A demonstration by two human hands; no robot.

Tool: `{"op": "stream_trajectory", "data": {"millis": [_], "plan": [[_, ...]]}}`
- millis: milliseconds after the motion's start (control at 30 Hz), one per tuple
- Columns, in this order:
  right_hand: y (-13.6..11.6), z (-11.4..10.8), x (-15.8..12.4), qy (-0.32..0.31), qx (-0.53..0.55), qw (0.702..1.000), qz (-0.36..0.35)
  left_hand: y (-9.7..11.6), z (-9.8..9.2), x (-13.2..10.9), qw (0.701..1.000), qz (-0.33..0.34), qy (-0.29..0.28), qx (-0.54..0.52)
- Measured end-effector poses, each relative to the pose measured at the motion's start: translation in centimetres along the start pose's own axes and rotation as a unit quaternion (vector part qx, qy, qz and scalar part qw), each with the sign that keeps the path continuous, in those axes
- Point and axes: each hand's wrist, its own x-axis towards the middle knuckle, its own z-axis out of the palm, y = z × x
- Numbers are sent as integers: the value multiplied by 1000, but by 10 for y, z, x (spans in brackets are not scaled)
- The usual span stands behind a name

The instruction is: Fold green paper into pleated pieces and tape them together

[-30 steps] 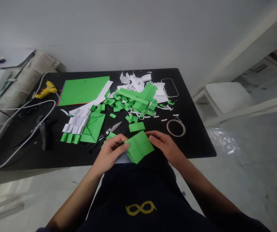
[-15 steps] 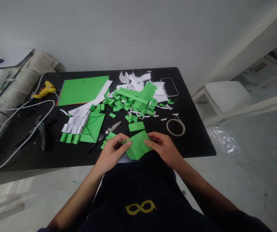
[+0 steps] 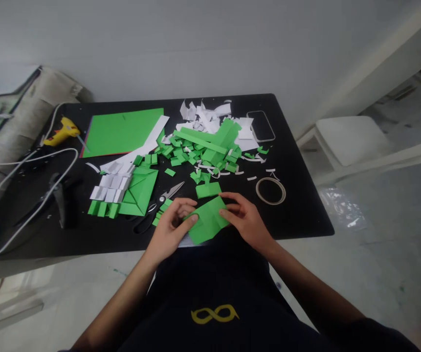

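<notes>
L hand (image 3: 169,229) & R hand (image 3: 247,222) pinch opp. sides of creased green paper (image 3: 207,221) at black table's (image 3: 301,215) near edge. Prob. best w/ light, even thumb pressure, following creases, corners sq.

A single camera, worn on the person's head, looks forward and steeply down over the front of a dark shirt (image 3: 213,281), which fills the bottom middle. The left hand (image 3: 169,226) and right hand (image 3: 246,221) lie fairly close to it, just below the centre. Past them the view takes in the surface (image 3: 300,215) from above, then the wall (image 3: 195,41) across the top. Wide framing adds floor (image 3: 397,278) at both sides and a white stool (image 3: 349,142) farther off, right.
</notes>
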Motion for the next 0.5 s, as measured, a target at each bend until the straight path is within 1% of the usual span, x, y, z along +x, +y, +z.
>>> {"op": "stream_trajectory", "data": {"millis": [67, 167, 300, 367, 500], "plan": [[8, -1, 1, 6, -33, 999, -35, -9, 3, -2, 1000, 12, 17, 15], [18, -2, 1, 12, -76, 994, -79, -17, 7, -8, 994, 41, 50, 84], [24, -2, 1, 14, -78, 991, -106, -19, 9, -13, 984, 61, 40, 161], [25, -1, 1, 25, -74, 990, -115, -18, 9, -12, 983, 61, 43, 168], [24, 2, 1, 58, -90, 988, -114, -16, 8, -8, 984, 55, 68, 156]]}}
